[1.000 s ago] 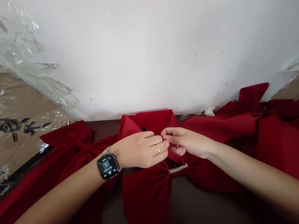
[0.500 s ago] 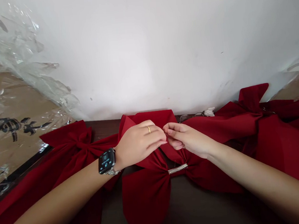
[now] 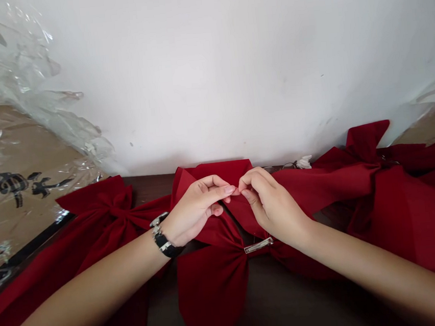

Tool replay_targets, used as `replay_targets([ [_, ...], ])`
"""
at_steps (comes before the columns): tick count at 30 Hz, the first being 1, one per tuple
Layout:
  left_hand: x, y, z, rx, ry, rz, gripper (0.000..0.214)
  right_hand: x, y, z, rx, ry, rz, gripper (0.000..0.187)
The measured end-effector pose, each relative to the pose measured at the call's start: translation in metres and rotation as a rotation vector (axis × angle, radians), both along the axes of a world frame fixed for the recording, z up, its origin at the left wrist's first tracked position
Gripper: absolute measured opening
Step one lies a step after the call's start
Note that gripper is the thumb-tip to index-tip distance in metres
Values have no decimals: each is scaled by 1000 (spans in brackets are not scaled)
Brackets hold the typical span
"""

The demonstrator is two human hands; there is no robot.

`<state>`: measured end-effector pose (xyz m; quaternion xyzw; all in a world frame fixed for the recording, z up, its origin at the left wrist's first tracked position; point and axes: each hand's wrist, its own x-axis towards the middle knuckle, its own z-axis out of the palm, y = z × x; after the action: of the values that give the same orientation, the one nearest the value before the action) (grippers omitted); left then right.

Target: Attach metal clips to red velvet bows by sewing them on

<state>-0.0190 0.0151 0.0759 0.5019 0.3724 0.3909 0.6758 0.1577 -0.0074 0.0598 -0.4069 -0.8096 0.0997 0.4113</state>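
Observation:
A large dark red fabric bow (image 3: pixel 213 281) lies in front of me on a dark brown table (image 3: pixel 288 305), with a silver hair clip (image 3: pixel 259 245) across its gathered middle. My left hand (image 3: pixel 197 208), with a watch on the wrist, pinches the red fabric just above the clip. My right hand (image 3: pixel 271 206) pinches the same fold from the other side, and the fingertips of both hands meet. What lies between the fingertips besides fabric is too small to make out.
More red bows lie at the left (image 3: pixel 102 207) and at the right (image 3: pixel 392 187). Crinkled clear plastic over brown cardboard (image 3: pixel 18 167) leans at the left. A white wall (image 3: pixel 231 69) stands close behind the table. A pair of glasses (image 3: pixel 279 168) lies by the wall.
My left hand has rolled from palm-down to palm-sideways, so the watch face has turned away. Both hands have risen slightly and now pinch the fabric with their fingertips together.

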Motion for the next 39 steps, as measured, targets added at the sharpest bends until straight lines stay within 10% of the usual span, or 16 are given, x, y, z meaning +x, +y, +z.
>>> replay_targets([
  [8,-2,-5,0,178,84,11,22,2,-1,5,-184,215,45,12],
  [12,-3,-5,-2,275,84,-6,18,2,3,7,-532,455,171,16],
  [18,-11,-6,4,888,389,-175,7,3,9,9,-982,617,312,21],
  [23,-13,-10,10,1262,780,-121,15,5,9,10,-902,456,345,19],
  [32,-3,-4,5,293,272,-118,21,0,-7,8,-304,106,84,11],
  [39,-3,-3,0,-19,15,-112,20,2,-8,6,-23,-82,-28,10],
])
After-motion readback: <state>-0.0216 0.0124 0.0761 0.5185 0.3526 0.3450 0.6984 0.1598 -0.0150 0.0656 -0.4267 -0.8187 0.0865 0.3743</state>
